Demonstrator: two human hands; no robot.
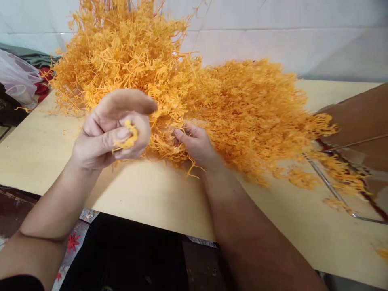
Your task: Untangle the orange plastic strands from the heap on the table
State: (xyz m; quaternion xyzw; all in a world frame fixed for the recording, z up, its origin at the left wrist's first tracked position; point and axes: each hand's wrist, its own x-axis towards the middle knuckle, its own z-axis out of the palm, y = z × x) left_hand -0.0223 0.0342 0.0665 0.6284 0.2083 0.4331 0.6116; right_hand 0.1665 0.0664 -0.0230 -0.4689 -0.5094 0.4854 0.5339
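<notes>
My left hand (117, 129) is raised in front of the pile, thumb and curled fingers closed on a small yellow-orange stringy piece (130, 136). Its upper finger is blurred and arches away from the others. My right hand (198, 145) reaches into the front edge of a big heap of orange, branching, thread-like pieces (136, 60). The thumb and fingers there are pinched on some of the orange strands (178, 147); exactly how much they hold is hidden. A few loose strands (194, 167) hang out beside my right wrist.
The heap spreads right across a pale tabletop (145, 190) against a tiled wall (273, 44). A bent metal rod (329, 188) and a brown cardboard piece (360, 121) are at the right. A plastic bag (18, 70) and a clear cup (20, 95) are at the left.
</notes>
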